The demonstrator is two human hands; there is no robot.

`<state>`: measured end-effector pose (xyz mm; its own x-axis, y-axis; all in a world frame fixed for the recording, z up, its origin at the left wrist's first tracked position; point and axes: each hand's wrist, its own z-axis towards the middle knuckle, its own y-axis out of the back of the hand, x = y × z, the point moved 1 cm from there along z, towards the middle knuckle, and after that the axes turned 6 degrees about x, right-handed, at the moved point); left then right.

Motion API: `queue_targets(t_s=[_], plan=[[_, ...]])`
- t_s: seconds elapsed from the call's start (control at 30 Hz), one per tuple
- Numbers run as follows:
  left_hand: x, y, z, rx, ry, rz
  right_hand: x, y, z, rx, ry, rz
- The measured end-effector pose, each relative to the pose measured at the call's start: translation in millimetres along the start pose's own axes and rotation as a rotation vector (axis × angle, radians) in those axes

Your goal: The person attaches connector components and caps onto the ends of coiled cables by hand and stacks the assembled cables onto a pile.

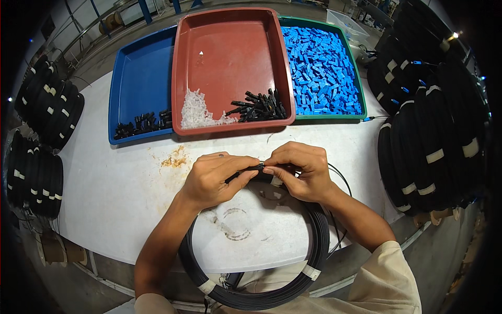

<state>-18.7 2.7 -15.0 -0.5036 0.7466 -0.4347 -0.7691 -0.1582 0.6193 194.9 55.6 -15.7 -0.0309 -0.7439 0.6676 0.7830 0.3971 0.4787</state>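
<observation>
My left hand [213,179] and my right hand [304,168] meet over the middle of the table, thumbs and fingertips pinched together. Between them is the small dark end of a black cable [261,166], with a light glint at its tip; fingers cover most of it. Below my hands lies a large coil of black cable [321,235], bound with pale tape, its near side hanging over the table's front edge towards me. A loose strand [345,183] of the cable curves out past my right wrist.
Across the table [104,209] stand a blue tray [138,78] with black parts, a red tray [230,63] with clear pieces [196,110] and black connectors [259,106], and a green tray [360,99] full of blue clips [321,73]. Stacked cable coils flank both sides [36,172] [423,152].
</observation>
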Motion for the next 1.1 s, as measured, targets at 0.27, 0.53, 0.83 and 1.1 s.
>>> queue_targets(t_s=[0.27,0.53,0.83,1.1], plan=[[-4,2,0,0.003,0.025,-0.034,5,-1,0,0.002,-0.055,0.084],[-1,3,0,-0.008,-0.025,-0.045,10,-7,-2,-0.017,-0.034,0.095],[-3,3,-1,-0.003,0.042,-0.080,13,-12,-4,-0.094,0.021,0.038],[-1,3,2,-0.034,-0.029,-0.004,18,9,5,0.084,-0.106,-0.012]])
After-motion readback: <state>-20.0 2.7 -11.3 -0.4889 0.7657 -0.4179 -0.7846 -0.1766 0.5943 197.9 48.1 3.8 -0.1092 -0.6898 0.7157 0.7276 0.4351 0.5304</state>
